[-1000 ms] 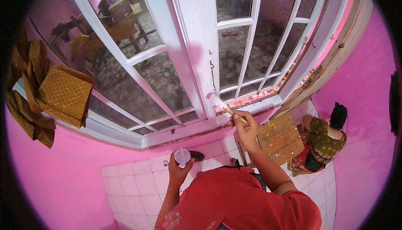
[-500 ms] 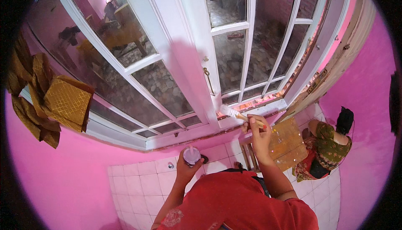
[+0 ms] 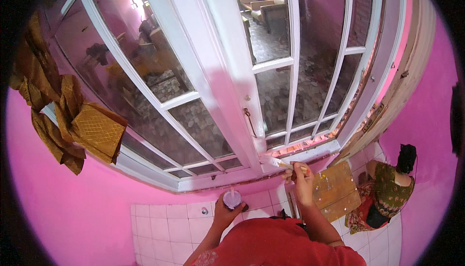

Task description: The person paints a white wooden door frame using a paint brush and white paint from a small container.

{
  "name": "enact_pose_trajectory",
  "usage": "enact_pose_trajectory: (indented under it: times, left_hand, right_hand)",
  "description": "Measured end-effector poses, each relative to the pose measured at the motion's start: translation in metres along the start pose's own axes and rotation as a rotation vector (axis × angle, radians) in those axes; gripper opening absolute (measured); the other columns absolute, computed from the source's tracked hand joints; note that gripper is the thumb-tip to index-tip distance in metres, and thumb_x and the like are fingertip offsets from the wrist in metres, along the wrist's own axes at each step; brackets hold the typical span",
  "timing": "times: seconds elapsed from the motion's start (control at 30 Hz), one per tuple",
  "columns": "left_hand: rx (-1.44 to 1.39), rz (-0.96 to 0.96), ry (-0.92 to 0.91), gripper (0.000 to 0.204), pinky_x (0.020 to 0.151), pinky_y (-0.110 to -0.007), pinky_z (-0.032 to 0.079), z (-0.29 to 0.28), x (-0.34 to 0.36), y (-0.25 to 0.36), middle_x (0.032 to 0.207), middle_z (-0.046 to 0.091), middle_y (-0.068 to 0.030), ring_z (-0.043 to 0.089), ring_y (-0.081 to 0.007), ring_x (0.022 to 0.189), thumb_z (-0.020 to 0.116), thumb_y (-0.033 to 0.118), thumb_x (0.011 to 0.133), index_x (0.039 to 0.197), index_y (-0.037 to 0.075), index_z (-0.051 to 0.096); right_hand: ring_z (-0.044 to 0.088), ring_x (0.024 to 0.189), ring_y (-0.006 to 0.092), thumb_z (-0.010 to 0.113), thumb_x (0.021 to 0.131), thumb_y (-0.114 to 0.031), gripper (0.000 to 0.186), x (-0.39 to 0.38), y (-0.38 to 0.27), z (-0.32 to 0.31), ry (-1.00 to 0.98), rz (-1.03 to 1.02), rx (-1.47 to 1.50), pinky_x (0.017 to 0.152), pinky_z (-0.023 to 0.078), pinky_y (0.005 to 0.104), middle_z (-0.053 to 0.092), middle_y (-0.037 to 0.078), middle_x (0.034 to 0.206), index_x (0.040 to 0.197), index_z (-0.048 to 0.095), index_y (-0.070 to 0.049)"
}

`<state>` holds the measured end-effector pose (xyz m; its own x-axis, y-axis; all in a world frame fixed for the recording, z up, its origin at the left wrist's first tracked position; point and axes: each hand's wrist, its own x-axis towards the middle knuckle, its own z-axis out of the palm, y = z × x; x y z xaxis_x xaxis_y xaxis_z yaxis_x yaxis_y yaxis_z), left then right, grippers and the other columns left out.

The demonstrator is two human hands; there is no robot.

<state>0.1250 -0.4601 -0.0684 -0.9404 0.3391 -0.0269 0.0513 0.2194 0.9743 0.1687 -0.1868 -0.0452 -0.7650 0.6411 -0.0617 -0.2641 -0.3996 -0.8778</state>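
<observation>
My right hand [image 3: 302, 179] grips a paintbrush [image 3: 276, 163] with white paint on its bristles, held against the lower frame of the white window [image 3: 260, 150], below its metal hook latch [image 3: 249, 121]. Lower and to the left, my left hand [image 3: 225, 210] is wrapped round a small cup [image 3: 232, 197] of pale paint with a stick standing in it.
Gold-patterned brown cloth [image 3: 97, 130] hangs at the left. Below right stands a wooden table [image 3: 334, 193] with paint spots. Beside it a person in a green patterned top [image 3: 387, 191] sits on the tiled floor [image 3: 184, 227]. Pink walls [image 3: 63, 203] are on either side.
The view has shifted, so the window and hands sit lower in the picture. The brush has moved down along the frame, away from the latch, still in my right hand.
</observation>
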Motion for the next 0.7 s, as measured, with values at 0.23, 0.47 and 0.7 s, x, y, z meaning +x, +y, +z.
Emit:
enact_pose_trajectory:
  times: [0.23,0.47,0.7]
  left_hand:
    - [-0.014,-0.019,-0.015,0.066,0.088,-0.032,0.051,-0.001,-0.004,-0.015,0.112,0.063,-0.0093,0.062,-0.0172,0.102,0.086,0.019,0.077,0.129,0.000,0.048]
    - [0.016,-0.013,-0.014,0.070,0.088,-0.032,0.051,-0.010,-0.007,-0.013,0.113,0.063,-0.0108,0.062,-0.0173,0.101,0.086,0.022,0.076,0.130,0.000,0.047]
    - [-0.022,0.023,-0.038,0.070,0.084,-0.032,0.053,-0.026,-0.010,-0.021,0.110,0.063,-0.0094,0.063,-0.0169,0.097,0.087,0.022,0.075,0.129,0.000,0.048]
  right_hand:
    - [0.070,0.069,0.0213,0.056,0.101,-0.022,0.027,0.002,0.009,-0.005,-0.003,0.050,0.058,0.056,0.051,0.0282,0.070,0.011,0.083,0.112,0.061,0.002]
    - [0.071,0.069,0.0206,0.057,0.101,-0.022,0.028,-0.008,0.024,0.002,-0.005,0.089,0.065,0.056,0.051,0.0272,0.071,0.011,0.084,0.115,0.062,0.002]
    - [0.070,0.070,0.0211,0.056,0.101,-0.022,0.025,-0.020,0.040,0.010,-0.011,0.127,0.069,0.056,0.052,0.0287,0.071,0.012,0.086,0.113,0.062,0.000]
